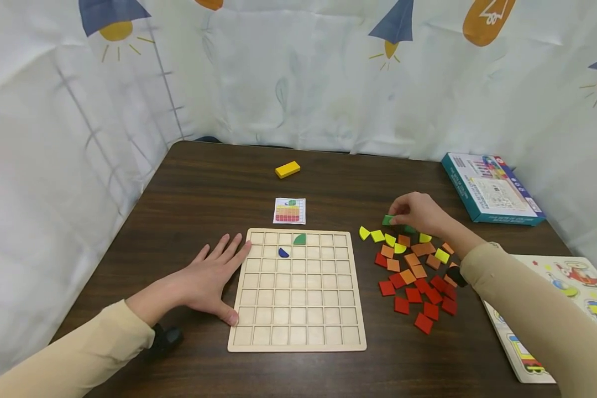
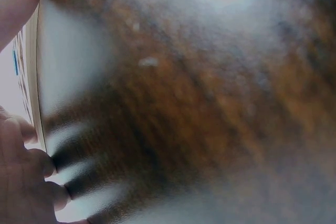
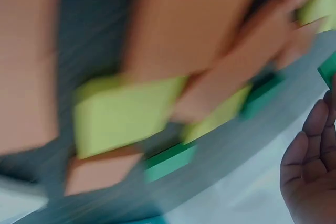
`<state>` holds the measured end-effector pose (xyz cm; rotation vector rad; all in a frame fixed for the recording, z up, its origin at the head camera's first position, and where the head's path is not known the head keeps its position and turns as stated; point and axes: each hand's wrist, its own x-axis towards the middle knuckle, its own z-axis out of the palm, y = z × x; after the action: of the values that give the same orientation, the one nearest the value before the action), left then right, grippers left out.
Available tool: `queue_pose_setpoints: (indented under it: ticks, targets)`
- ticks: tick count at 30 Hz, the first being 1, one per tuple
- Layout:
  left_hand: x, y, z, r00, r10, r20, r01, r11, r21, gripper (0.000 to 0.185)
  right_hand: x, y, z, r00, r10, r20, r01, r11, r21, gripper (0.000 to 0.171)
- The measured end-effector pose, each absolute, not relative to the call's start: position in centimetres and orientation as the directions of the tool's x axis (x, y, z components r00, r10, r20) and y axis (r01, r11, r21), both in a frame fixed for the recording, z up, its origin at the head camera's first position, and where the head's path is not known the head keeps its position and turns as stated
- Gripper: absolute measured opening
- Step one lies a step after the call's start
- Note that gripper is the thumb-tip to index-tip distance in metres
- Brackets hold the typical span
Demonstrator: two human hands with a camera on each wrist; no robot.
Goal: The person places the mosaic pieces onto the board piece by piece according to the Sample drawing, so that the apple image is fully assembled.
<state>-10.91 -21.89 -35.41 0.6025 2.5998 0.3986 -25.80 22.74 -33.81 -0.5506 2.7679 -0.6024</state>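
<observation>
Beige sleeves (image 1: 74,354) reach in from the near edge, a dark band showing at each cuff. Pale wood makes the grid board (image 1: 298,298), which lies flat on the dark brown table (image 1: 219,185) between the arms. Along its left edge rests the left hand (image 1: 206,284), fingers spread and relaxed, with thumb and index fingertip on the frame. At the right, partly behind the right forearm, lies a white board with printed pictures (image 1: 579,293).

Loose red tiles (image 1: 423,323) are scattered beside the grid, some touching. Beyond them come orange tiles (image 1: 412,260), then yellow pieces (image 1: 364,232), several with a curved side. A blue half-round piece (image 1: 283,252) lies aslant in the grid's second row from the far side; a green quarter-round piece (image 1: 299,239) sits in the middle of the farthest row.

Past the yellow pieces, the right hand (image 1: 418,213) pinches a green piece (image 1: 387,220) between thumb and fingertips; another green piece (image 1: 410,229) lies beneath it. Just behind the grid is a small pattern card (image 1: 289,211), and farther off a yellow block (image 1: 287,169). A teal-sided box (image 1: 495,188) lies toward the far right corner, before the white printed curtain (image 1: 298,83).
</observation>
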Motion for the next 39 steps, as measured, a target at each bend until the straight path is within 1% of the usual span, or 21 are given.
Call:
queue_pose_setpoints:
  ticks: [3,7,11,15,19,25,29,39]
  targets:
    - [-10.9,-22.0,-35.4,-0.81,0.469,-0.352,0.345,0.867,0.361,0.146,-25.5,20.7,-33.6,-0.884,-0.446,-0.137,-0.33,0.806,-0.491,0.006]
    - [-11.0,-21.9,-35.6,-0.809,0.468,-0.356,0.344,0.867,0.36,0.146,-25.0,17.4,-33.7,-0.844,-0.518,-0.137,-0.366,0.743,-0.56,0.009]
    - [-11.0,-21.8,-35.7,-0.808,0.47,-0.356,0.344,0.866,0.363,0.146,-24.7,14.4,-34.0,-0.811,-0.567,-0.148,-0.368,0.689,-0.624,0.013]
    - [-11.0,-21.8,-35.6,-0.808,0.47,-0.355,0.34,0.865,0.37,0.145,-24.6,12.2,-34.4,-0.79,-0.59,-0.168,-0.35,0.659,-0.666,0.013]
    - [-10.9,-21.8,-35.5,-0.807,0.469,-0.358,0.336,0.864,0.376,0.145,-24.4,10.6,-34.6,-0.772,-0.606,-0.192,-0.35,0.658,-0.667,0.01]
    - [-10.9,-21.8,-35.5,-0.809,0.463,-0.362,0.331,0.868,0.371,0.145,-24.3,9.3,-34.9,-0.754,-0.628,-0.19,-0.402,0.671,-0.623,0.008]
    - [-11.0,-21.8,-35.5,-0.81,0.463,-0.359,0.333,0.868,0.369,0.146,-24.1,8.9,-35.0,-0.762,-0.619,-0.19,-0.413,0.69,-0.594,0.007]
    - [-10.9,-21.9,-35.7,-0.812,0.466,-0.353,0.338,0.867,0.366,0.145,-23.6,8.5,-35.2,-0.776,-0.608,-0.166,-0.428,0.702,-0.57,0.005]
